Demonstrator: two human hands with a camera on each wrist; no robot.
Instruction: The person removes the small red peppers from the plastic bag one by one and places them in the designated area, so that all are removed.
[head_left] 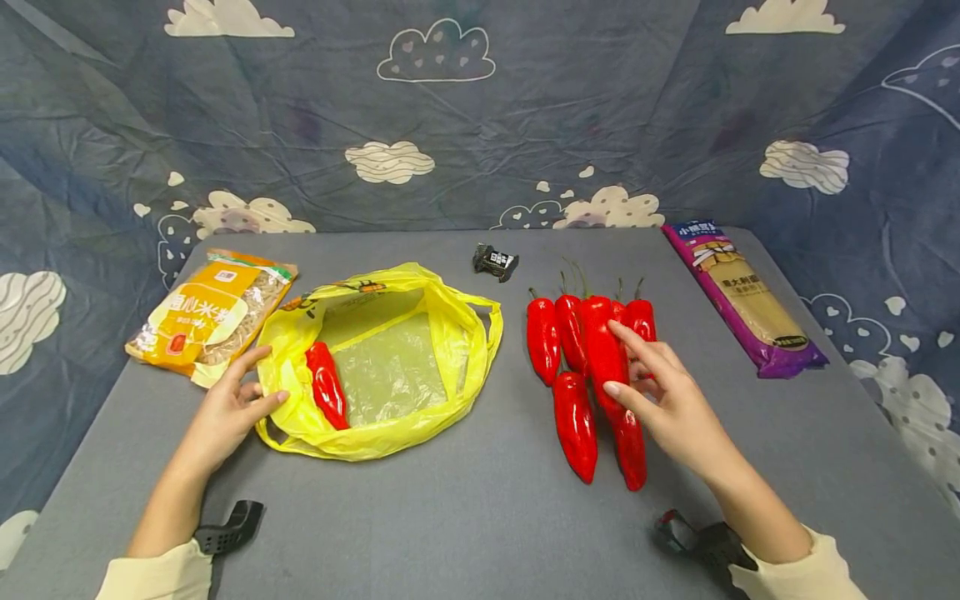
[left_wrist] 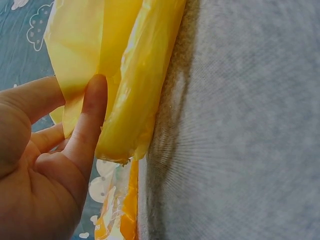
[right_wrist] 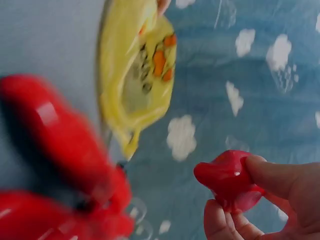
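Note:
A yellow plastic bag (head_left: 405,437) lies with its mouth spread, one red pepper (head_left: 327,387) inside near its left wall. My left hand (head_left: 228,408) pinches the bag's left rim; in the left wrist view the thin plastic runs between thumb and fingers. My right hand (head_left: 671,400) grips another red pepper (head_left: 602,346) between thumb and fingertips, raised above the others. Around and beneath it lie several more red peppers, among them one at the left (head_left: 543,340) and one in front (head_left: 576,427). In the right wrist view the held pepper (right_wrist: 227,175) appears end-on.
An orange noodle packet (head_left: 195,321) lies behind the left hand. At the back is a small black wrapped packet (head_left: 496,262). On the far right lies a purple noodle packet (head_left: 738,292). Cloud-patterned cloth (head_left: 525,108) hangs behind the grey table (head_left: 450,533).

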